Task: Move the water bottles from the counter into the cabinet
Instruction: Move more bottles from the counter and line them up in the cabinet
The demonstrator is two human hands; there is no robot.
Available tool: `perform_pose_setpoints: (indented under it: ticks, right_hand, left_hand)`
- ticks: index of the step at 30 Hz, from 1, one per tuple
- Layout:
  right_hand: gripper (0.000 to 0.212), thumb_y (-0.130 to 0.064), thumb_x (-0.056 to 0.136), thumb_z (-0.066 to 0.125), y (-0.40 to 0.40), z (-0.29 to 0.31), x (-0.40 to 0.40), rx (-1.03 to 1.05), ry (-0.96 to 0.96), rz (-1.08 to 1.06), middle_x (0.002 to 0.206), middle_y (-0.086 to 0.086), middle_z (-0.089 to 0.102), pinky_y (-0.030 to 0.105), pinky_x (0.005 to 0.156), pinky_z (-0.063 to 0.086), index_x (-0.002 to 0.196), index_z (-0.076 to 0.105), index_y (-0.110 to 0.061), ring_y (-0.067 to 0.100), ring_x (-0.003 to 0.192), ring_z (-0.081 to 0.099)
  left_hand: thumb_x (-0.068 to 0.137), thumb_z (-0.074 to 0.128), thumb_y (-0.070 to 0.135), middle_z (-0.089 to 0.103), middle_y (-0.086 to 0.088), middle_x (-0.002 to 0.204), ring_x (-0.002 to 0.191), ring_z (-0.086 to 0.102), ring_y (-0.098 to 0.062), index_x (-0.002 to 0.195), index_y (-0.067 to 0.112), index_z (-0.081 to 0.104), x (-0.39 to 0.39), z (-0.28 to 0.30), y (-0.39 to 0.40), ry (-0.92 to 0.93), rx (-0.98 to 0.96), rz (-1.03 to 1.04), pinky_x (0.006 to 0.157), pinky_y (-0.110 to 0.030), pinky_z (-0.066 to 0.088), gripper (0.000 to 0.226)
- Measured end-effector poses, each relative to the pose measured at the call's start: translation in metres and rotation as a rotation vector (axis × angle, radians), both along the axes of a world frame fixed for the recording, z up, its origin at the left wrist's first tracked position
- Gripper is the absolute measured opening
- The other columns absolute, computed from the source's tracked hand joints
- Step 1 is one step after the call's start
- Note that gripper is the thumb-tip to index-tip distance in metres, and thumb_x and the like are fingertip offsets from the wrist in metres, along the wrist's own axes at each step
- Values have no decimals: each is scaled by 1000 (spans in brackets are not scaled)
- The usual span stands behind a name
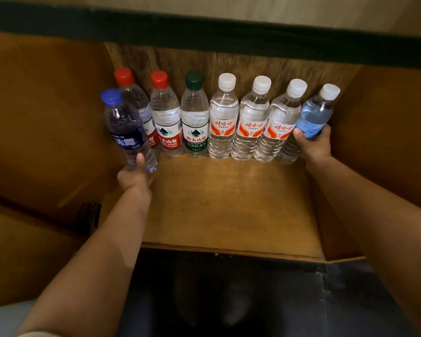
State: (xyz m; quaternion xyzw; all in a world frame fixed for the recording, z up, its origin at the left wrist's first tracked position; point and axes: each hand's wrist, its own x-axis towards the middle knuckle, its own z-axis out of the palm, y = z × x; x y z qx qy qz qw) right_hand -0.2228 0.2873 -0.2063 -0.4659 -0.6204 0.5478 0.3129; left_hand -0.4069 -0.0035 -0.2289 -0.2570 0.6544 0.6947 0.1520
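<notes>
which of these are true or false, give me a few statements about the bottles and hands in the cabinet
1. The left hand grips the blue-capped bottle. True.
2. The right hand hangs free, holding nothing. False: it holds the light blue bottle at the row's right end.
3. Two bottles have red caps. True: red-capped bottles.
4. The green-capped bottle lies on its side. False: it stands upright.
5. All bottles stand on the cabinet shelf along the back wall. True.
</notes>
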Motion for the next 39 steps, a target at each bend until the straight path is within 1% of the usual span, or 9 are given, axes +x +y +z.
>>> perform_pose_setpoints:
  ticks: [4,9,14,18,21,26,30,35,39]
  right_hand:
    - [68,-13,84,66,-1,-2,1,1,20,15,139,12,45,49,107,37,139,27,-12,29,127,45]
    - [68,-13,86,63,-3,-3,3,-4,28,41,140,11,44,48,108,37,142,25,-12,27,128,45]
    - [63,-18,89,61,-7,0,4,-13,-2,47,141,9,45,46,108,37,142,28,-13,26,129,44]
    - [77,-19,87,63,-19,0,9,-72,-41,27,148,12,35,45,112,31,147,15,-12,28,136,36]
    - [87,-20,86,65,-35,2,16,-120,-116,22,154,13,24,44,115,23,149,5,-11,29,141,26]
    - [76,-5,85,63,-85,14,44,-146,-30,63,147,12,36,29,106,30,146,17,-10,18,131,38]
    - [66,-6,88,60,-118,14,80,-248,-79,145,145,8,36,33,102,38,143,27,-18,21,128,43]
    - [35,7,88,54,-152,16,151,-200,-114,423,111,14,55,7,76,44,121,52,-4,6,88,54]
    - [25,2,87,58,-166,22,221,-21,-186,570,94,9,65,15,83,44,111,61,-5,8,83,59]
  left_hand:
    - [88,61,32,58,-12,127,111,60,-26,121,7,53,-4,-2,4,2,-45,-48,83,-30,53,43]
    - [86,64,30,61,-11,124,111,60,-27,116,8,58,-5,-4,7,-8,-32,-22,93,-39,51,38]
    - [86,63,31,62,-8,122,108,62,-24,115,12,57,-2,-4,6,5,-51,-25,87,-33,52,35]
    - [91,56,26,49,-9,138,124,48,-33,127,14,46,5,5,9,-43,77,-34,101,-40,43,39]
    - [87,63,22,53,-7,131,120,52,-27,124,15,47,16,6,5,-51,21,-101,98,-40,45,41]
    - [97,43,16,56,-7,128,109,56,-20,127,15,46,55,3,8,-151,98,-344,92,-36,47,30]
    - [96,47,15,63,-3,103,89,61,-15,115,17,54,117,10,20,-153,106,-654,82,-32,49,21]
    - [93,49,9,64,1,77,47,54,0,102,18,59,199,18,33,51,-28,-938,50,-14,42,16]
    - [93,48,8,62,-2,73,51,45,-9,100,16,61,254,14,41,224,-112,-1155,42,-11,36,17]
